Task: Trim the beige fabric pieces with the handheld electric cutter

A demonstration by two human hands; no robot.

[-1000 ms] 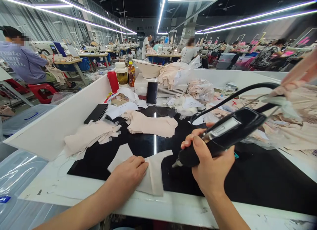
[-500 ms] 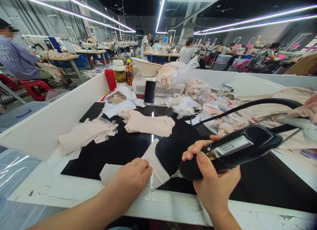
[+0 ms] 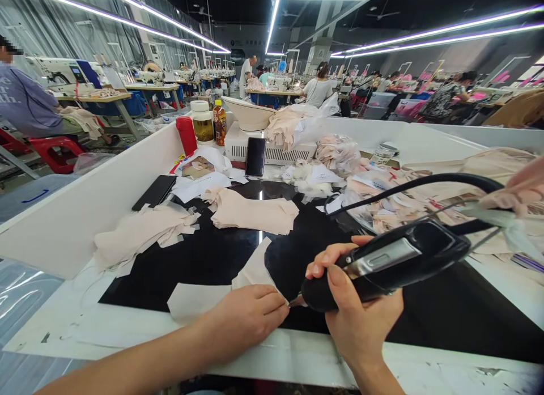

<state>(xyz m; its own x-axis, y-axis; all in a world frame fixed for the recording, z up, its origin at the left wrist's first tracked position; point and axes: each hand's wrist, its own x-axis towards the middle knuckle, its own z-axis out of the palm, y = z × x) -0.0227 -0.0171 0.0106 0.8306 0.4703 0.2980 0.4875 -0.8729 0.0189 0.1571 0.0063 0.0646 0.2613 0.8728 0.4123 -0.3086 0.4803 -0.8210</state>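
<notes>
A curved cream fabric piece lies on the black mat, with a flat pale piece at its left. My left hand presses on the fabric, its fingers closed at the lower right corner. Wrapped in my right hand is a black hand-held electric tool with a silver panel and a thick cable. Its narrow metal tip meets the fabric corner right beside my left fingertips. What my left thumb does is hidden.
Behind lie a fabric stack and a looser pile. A phone leans at the back. Wrapped bundles crowd the right. A blurred hand is by the cable. A white wall borders the left.
My left hand has slid right along the fabric, from its middle to the corner at the tool's tip. The tool and my right hand have shifted slightly left in view.
</notes>
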